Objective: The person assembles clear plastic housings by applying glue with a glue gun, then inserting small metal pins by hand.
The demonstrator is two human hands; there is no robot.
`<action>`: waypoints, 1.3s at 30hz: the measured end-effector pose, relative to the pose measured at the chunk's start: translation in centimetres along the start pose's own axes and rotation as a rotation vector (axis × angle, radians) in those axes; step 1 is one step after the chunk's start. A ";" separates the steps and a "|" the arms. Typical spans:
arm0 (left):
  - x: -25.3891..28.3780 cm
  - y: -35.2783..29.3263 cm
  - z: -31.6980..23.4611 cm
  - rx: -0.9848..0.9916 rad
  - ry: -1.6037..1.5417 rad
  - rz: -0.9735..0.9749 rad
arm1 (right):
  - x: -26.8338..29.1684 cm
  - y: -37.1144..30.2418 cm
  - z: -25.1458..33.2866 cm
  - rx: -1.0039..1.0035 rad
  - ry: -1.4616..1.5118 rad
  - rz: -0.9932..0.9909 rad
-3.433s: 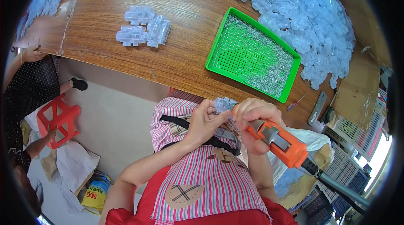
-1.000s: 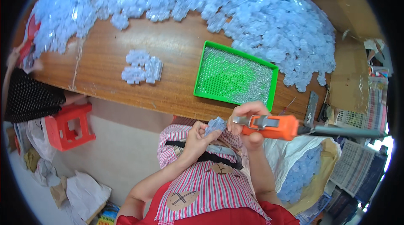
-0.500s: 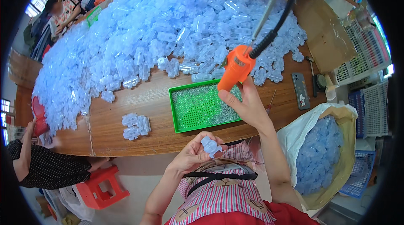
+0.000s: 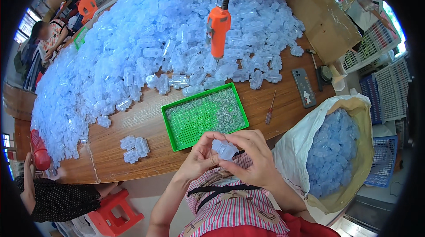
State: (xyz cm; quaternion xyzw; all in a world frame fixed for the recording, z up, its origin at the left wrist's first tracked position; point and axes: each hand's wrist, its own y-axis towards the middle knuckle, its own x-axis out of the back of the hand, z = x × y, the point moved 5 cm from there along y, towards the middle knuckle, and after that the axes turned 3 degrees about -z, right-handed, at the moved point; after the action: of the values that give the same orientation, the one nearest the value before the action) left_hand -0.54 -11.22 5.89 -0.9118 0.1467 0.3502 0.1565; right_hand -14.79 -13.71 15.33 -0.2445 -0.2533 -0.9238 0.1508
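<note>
A clear bluish plastic part (image 4: 224,149) is pinched between my two hands, just off the table's near edge. My left hand (image 4: 200,157) grips it from one side with thumb and fingers. From the other side the thumb and fingers of my right hand (image 4: 251,155) close on it. Right beyond my hands lies a shallow green tray (image 4: 173,136) holding many small metal screws (image 4: 229,114). An orange electric screwdriver (image 4: 218,31) hangs free above the pile, suspended from a spring and a black cable. Three or so similar parts (image 4: 135,148) lie together left of the tray.
A huge heap of clear plastic parts (image 4: 133,46) covers the back of the table. On the right are a hand screwdriver (image 4: 270,109), a phone (image 4: 303,88) and an open sack (image 4: 290,148) full of parts. Another person (image 4: 57,197) stands at the left beside a red stool (image 4: 116,217).
My right hand has let go of the orange electric screwdriver and come down to the plastic part in my left hand. The screwdriver now hangs upright. The whole view has shifted a little.
</note>
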 end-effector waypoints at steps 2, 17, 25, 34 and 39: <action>-0.4 0.4 -0.3 -0.092 0.080 -0.031 | -0.3 -0.3 -0.4 0.055 -0.005 -0.030; -3.0 -1.1 -2.0 0.294 -0.308 -0.207 | -0.4 -1.0 -3.5 -0.296 0.711 0.080; -3.1 -1.3 -1.7 0.168 -0.005 -0.267 | -0.3 -2.1 -3.5 -0.107 0.535 0.051; -5.8 -1.5 -5.4 -0.658 1.000 -0.234 | 0.1 -3.2 -3.1 -0.078 0.553 -0.187; -5.9 -1.9 -4.6 -0.645 0.950 -0.238 | 0.0 -3.9 -2.8 -0.110 0.553 -0.212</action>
State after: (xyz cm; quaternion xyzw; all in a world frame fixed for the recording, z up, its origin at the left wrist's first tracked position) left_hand -1.34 -10.37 13.48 -0.9806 -0.0167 -0.0898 -0.1737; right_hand -17.41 -12.04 11.71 0.0363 -0.1764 -0.9782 0.1036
